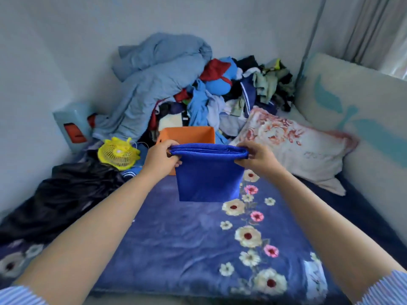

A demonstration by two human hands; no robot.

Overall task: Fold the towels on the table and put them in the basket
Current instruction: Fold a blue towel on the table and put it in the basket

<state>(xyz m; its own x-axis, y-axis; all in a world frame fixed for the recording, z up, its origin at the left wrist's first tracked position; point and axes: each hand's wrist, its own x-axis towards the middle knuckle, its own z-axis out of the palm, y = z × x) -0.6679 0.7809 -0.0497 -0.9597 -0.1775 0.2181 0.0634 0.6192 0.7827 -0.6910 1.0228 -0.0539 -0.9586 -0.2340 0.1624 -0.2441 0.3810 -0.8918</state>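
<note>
A folded bright blue towel point(208, 179) hangs in the air above the bed, held by its top folded edge. My left hand point(159, 160) grips the towel's top left corner. My right hand point(256, 157) pinches the top right corner. Just behind the towel stands an orange basket point(187, 133), its front wall partly hidden by the towel and my left hand. I cannot see what lies inside the basket.
A blue floral blanket point(176, 238) covers the bed in front of me. A large pile of clothes point(198, 95) fills the back. A yellow fan point(119, 155) and black fabric point(66, 194) lie left, a floral pillow point(293, 146) right.
</note>
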